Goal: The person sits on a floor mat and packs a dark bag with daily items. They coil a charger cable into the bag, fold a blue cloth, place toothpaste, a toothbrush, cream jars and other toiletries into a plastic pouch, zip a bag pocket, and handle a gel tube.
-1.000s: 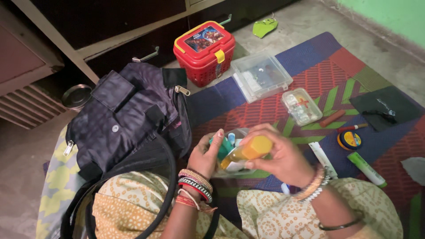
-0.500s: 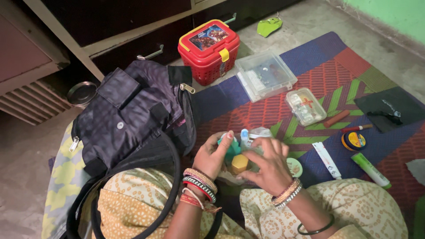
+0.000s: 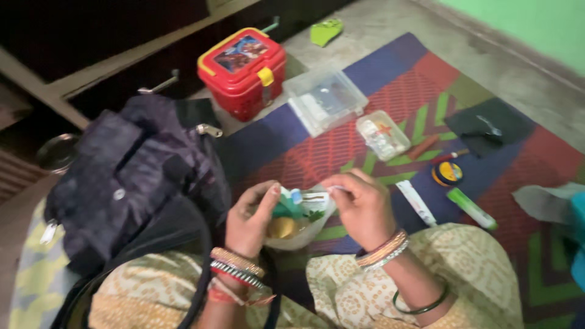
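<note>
A clear plastic pouch (image 3: pixel 301 234) rests on my lap, and both hands hold it by its rim. My left hand (image 3: pixel 248 220) grips the left edge, with its thumb over the opening. At the top right edge, my right hand (image 3: pixel 364 207) pinches the rim. Inside the pouch are an orange-capped bottle (image 3: pixel 280 228), a teal item (image 3: pixel 286 208) and a toothbrush head (image 3: pixel 297 196). The frame is blurred, so finer detail is lost.
A dark bag (image 3: pixel 131 176) lies at my left. On the patterned mat (image 3: pixel 390 97) are a red lidded box (image 3: pixel 244 70), two clear cases (image 3: pixel 326 100) (image 3: pixel 382 135), a white tube (image 3: pixel 417 203), a green tube (image 3: pixel 471 208), a round tin (image 3: pixel 448 173) and a black cloth (image 3: pixel 487 125).
The orange-capped bottle went from my right hand down into the pouch. My right hand let it go and took hold of the pouch's rim. The view swung left and blurred.
</note>
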